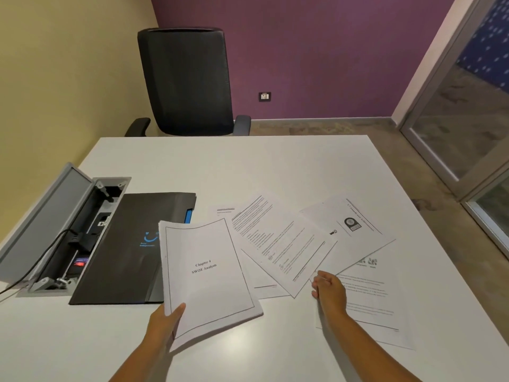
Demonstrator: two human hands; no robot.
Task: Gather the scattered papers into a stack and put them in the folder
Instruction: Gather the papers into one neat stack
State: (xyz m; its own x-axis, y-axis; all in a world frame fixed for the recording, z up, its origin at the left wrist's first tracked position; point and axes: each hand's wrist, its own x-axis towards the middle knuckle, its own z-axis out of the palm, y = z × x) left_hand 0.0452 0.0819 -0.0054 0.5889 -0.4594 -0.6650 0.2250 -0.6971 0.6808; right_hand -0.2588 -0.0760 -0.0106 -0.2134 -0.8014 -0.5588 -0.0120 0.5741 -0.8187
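The left hand [165, 318] pinches the near corner of a gathered stack [206, 279], thumb on top, holding it lifted, apparently so more sheets can join it. The right hand [329, 292] rests loosely curled, gripping nothing, on the loose papers [286, 244] fanned to the right. The black folder [129, 249] lies closed, far-left of the stack.

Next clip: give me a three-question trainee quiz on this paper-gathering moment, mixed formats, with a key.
1. True or false: the black folder lies closed on the white table.
2. Which hand holds the "Chapter 4 SWOT Analysis" sheets? A left hand B right hand
3. Fill in: the right hand rests on the loose ____.

Key: 1 true; 2 A; 3 papers
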